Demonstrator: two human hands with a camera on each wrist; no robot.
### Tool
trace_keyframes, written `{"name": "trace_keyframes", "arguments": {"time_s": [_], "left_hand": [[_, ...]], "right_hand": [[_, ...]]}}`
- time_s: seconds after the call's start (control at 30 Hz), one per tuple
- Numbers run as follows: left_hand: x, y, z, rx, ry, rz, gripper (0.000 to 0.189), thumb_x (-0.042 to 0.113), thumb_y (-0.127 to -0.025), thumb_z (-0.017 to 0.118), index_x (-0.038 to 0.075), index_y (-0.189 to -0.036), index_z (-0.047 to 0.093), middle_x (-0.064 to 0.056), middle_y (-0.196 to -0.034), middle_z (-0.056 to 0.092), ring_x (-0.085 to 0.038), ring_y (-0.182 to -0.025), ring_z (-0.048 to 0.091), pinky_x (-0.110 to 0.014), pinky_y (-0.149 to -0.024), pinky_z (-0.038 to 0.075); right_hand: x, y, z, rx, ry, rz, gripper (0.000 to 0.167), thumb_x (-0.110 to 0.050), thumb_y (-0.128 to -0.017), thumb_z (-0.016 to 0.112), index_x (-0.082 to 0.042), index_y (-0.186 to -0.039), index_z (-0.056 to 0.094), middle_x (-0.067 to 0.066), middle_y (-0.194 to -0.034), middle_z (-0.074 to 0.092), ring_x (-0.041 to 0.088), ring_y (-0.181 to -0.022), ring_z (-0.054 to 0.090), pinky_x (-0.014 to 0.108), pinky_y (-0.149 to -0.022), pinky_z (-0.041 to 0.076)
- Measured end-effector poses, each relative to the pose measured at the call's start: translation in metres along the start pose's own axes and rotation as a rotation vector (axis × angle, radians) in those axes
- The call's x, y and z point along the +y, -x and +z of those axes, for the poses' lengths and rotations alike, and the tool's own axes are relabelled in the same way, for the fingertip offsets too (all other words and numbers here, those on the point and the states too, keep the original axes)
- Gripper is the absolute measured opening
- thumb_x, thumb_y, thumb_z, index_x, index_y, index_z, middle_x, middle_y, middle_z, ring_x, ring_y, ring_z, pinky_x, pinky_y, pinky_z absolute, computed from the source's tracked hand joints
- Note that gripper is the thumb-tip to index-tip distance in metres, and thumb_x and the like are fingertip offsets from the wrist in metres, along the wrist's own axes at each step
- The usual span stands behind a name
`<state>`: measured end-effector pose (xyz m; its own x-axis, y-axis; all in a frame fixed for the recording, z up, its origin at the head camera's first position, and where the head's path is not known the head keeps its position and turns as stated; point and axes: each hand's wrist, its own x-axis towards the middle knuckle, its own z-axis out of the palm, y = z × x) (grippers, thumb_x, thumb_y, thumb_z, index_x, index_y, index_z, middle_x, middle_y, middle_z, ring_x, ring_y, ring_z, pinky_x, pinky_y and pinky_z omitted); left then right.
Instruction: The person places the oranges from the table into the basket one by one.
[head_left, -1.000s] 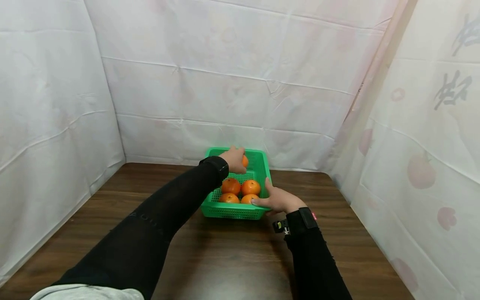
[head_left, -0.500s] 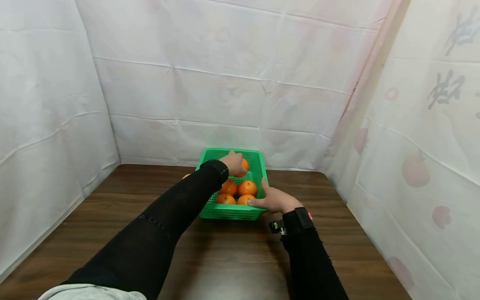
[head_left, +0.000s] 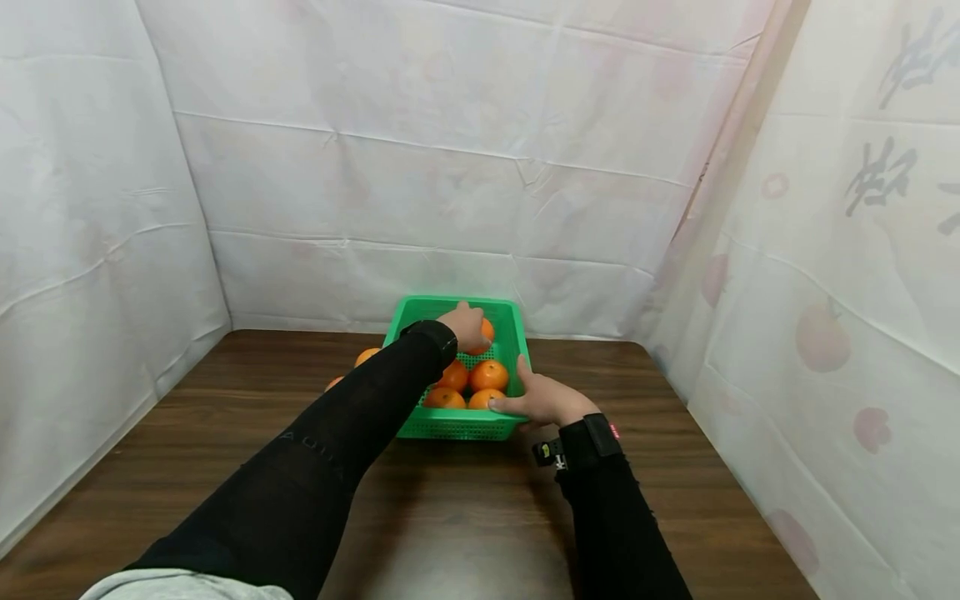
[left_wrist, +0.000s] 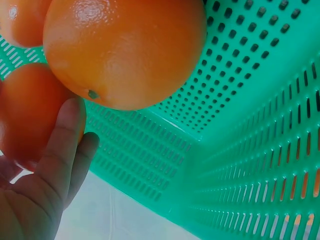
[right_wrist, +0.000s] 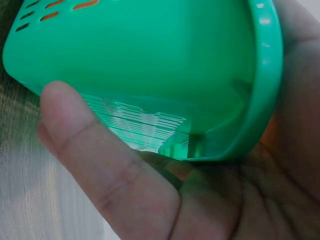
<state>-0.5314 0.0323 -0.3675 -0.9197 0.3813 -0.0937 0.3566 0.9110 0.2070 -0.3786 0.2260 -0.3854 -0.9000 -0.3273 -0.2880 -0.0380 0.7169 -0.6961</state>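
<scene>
The green plastic basket (head_left: 454, 427) stands on the table with several oranges (head_left: 488, 376) inside, grouped towards its near end. My left hand (head_left: 463, 326) reaches into the far half of the basket and holds an orange (left_wrist: 31, 112); in the left wrist view its fingers lie along that fruit's side. A larger-looking orange (left_wrist: 125, 52) is close to the left wrist camera, beside the held one. My right hand (head_left: 546, 400) grips the basket's near right corner, thumb over the rim. In the right wrist view, fingers lie along the basket's outer wall (right_wrist: 150, 55).
Two more oranges, one (head_left: 366, 356) farther back and one (head_left: 334, 382) nearer, show partly past the left sleeve (head_left: 322, 442), left of the basket. Brown wooden table (head_left: 667, 467) surrounds it. White cloth walls (head_left: 420, 183) enclose the back and both sides.
The left hand has shifted slightly right and nearer within the basket, still with the orange. Two oranges left of the basket have come into sight. The right hand keeps its grip; the view has turned slightly.
</scene>
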Motion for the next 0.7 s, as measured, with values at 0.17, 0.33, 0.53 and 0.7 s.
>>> {"name": "trace_keyframes", "arguments": {"time_s": [0.17,0.33,0.53,0.7], "left_hand": [[0.001,-0.006,0.007,-0.029,-0.01,0.017,0.072,0.041,-0.103,0.067,0.01,-0.162,0.042,-0.021,-0.154,0.045,-0.026,-0.11,0.062,-0.041,-0.095,0.057],[-0.006,-0.016,0.019,-0.038,-0.02,0.032,0.071,0.041,-0.103,0.065,0.01,-0.162,0.042,-0.017,-0.146,0.049,-0.025,-0.105,0.059,-0.038,-0.09,0.055],[-0.01,-0.026,0.025,0.03,-0.056,0.037,0.07,0.046,-0.101,0.067,0.01,-0.157,0.046,-0.017,-0.143,0.054,-0.034,-0.117,0.059,-0.045,-0.1,0.054],[-0.008,-0.029,0.027,0.074,-0.015,0.018,0.073,0.049,-0.101,0.068,0.008,-0.155,0.042,-0.018,-0.143,0.058,-0.042,-0.127,0.057,-0.05,-0.106,0.052]], "right_hand": [[0.002,0.001,0.0,0.001,0.005,0.008,0.117,-0.063,-0.098,0.069,-0.024,-0.171,-0.013,0.023,-0.173,0.03,0.03,-0.104,0.078,0.048,-0.108,0.055],[0.004,-0.001,0.002,-0.014,-0.025,0.007,0.117,-0.062,-0.097,0.07,-0.023,-0.171,-0.012,0.025,-0.174,0.027,0.033,-0.106,0.077,0.047,-0.102,0.058],[0.002,-0.002,0.003,-0.015,-0.046,-0.008,0.117,-0.061,-0.098,0.07,-0.022,-0.171,-0.013,0.025,-0.176,0.02,0.035,-0.106,0.077,0.047,-0.1,0.059],[-0.001,-0.001,0.0,-0.012,-0.041,-0.01,0.117,-0.06,-0.099,0.07,-0.022,-0.17,-0.015,0.024,-0.176,0.022,0.033,-0.105,0.078,0.046,-0.101,0.059]]}}
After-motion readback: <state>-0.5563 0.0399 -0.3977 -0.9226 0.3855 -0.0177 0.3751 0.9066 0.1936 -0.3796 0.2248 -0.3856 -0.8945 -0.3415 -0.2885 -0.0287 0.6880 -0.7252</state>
